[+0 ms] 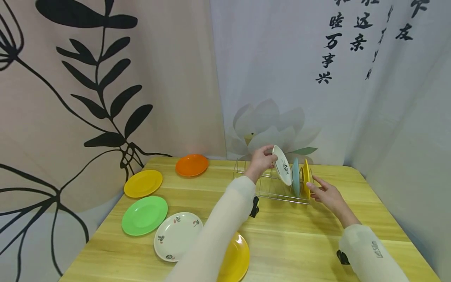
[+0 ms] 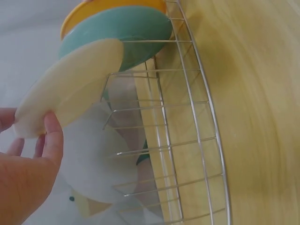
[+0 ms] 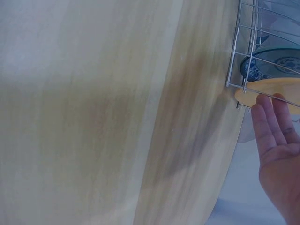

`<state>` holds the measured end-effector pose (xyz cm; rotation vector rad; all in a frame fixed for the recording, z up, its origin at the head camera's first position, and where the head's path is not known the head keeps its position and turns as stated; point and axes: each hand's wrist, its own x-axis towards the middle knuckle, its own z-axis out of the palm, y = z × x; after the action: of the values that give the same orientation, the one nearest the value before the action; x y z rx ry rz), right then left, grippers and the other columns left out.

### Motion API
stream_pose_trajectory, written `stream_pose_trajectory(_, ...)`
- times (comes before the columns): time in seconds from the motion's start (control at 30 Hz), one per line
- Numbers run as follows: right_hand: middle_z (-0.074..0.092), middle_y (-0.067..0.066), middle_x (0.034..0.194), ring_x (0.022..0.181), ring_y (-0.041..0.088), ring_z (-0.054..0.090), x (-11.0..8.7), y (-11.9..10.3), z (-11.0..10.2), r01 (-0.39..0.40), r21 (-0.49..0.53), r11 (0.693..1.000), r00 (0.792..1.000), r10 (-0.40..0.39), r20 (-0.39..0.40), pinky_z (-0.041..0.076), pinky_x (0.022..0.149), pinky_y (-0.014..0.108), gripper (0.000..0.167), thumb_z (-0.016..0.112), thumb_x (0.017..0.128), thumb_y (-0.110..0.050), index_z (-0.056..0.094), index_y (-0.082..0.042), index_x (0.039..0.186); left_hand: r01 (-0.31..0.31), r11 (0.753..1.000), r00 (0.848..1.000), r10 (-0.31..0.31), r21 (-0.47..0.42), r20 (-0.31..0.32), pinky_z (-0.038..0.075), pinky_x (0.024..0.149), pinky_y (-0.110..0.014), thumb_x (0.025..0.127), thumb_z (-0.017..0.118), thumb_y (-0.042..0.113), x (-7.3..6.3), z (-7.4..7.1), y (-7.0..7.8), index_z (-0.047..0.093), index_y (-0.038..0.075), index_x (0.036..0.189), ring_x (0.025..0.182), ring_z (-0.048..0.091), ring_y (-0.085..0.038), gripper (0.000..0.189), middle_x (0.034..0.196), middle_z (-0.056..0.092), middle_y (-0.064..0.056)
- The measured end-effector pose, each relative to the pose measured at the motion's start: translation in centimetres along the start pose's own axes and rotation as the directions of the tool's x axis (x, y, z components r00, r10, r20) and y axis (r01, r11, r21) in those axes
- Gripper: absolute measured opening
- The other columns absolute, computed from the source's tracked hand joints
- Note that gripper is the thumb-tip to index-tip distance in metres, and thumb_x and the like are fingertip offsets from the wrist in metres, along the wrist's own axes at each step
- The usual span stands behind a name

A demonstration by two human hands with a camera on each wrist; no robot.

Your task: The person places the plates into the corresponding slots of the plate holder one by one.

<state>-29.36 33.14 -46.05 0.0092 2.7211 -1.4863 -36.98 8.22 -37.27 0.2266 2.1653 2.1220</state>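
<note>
My left hand [image 1: 261,161] pinches the rim of a white plate [image 1: 282,165] with a dark floral print. This plate leans at a tilt over the wire dish rack [image 1: 275,196]; in the left wrist view, its lower edge is in the rack beside the blue-green plate [image 2: 117,33]. Farther right in the rack, a yellow plate [image 1: 306,178] stands on edge. At the rack's right end, my right hand [image 1: 327,194] has its fingers fairly straight against the yellow plate and end wire [image 3: 276,104]. The wrist view does not show its thumb.
Left on the wooden table [image 1: 282,243] lie an orange plate [image 1: 192,165], a yellow plate [image 1: 143,183], a green plate [image 1: 145,216] and a white floral plate [image 1: 177,235]. Another yellow plate [image 1: 237,258] is partly behind my left sleeve. A printed curtain [image 1: 176,78] hangs behind.
</note>
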Motion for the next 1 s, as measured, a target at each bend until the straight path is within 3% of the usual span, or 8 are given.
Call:
stream_pose_trajectory(0.1,0.054,0.033,0.130,0.110,0.041,0.062,0.1,0.1,0.0,0.000,0.000,1.000,1.000,0.000,-0.005,0.056,0.089,0.042,0.087,0.050,0.096,-0.061,0.020,-0.008,0.159,-0.012,1.000,1.000,0.012,0.003,0.001,0.055,0.069,-0.031,0.094,0.063,-0.001,-0.1,0.3,-0.1,0.057,0.008,0.139,0.094,0.066,-0.026,0.047,0.104,0.064,-0.009)
stream_pose_trajectory(0.33,0.054,0.034,0.131,0.111,0.043,0.061,0.2,0.1,0.0,0.012,0.015,1.000,1.000,-0.012,-0.007,0.055,0.091,0.046,0.085,0.050,0.097,-0.059,0.020,-0.008,0.159,-0.038,0.998,0.999,0.037,0.040,0.011,0.056,0.087,-0.047,0.094,0.064,0.000,-0.4,0.8,-0.1,0.058,0.009,0.139,0.096,0.065,-0.026,0.046,0.103,0.063,-0.009)
stream_pose_trajectory(0.77,0.053,0.034,0.132,0.111,0.041,0.062,-0.1,0.3,0.0,0.004,0.007,1.000,1.000,-0.004,-0.002,0.055,0.091,0.045,0.085,0.050,0.098,-0.059,0.020,-0.008,0.159,-0.035,0.989,0.999,0.029,0.146,0.043,0.058,0.079,-0.037,0.094,0.066,0.004,-0.5,2.3,-1.5,0.061,0.012,0.136,0.091,0.064,-0.019,0.043,0.100,0.062,-0.005)
stream_pose_trajectory(1.0,0.054,0.034,0.131,0.112,0.042,0.061,-0.1,0.1,-0.1,0.001,0.007,1.000,1.000,-0.001,-0.002,0.054,0.092,0.046,0.085,0.050,0.098,-0.059,0.019,-0.009,0.159,-0.038,0.989,0.998,0.031,0.144,0.055,0.057,0.084,-0.044,0.094,0.068,0.006,-0.8,2.5,-1.8,0.061,0.010,0.136,0.087,0.062,-0.017,0.043,0.101,0.062,-0.005)
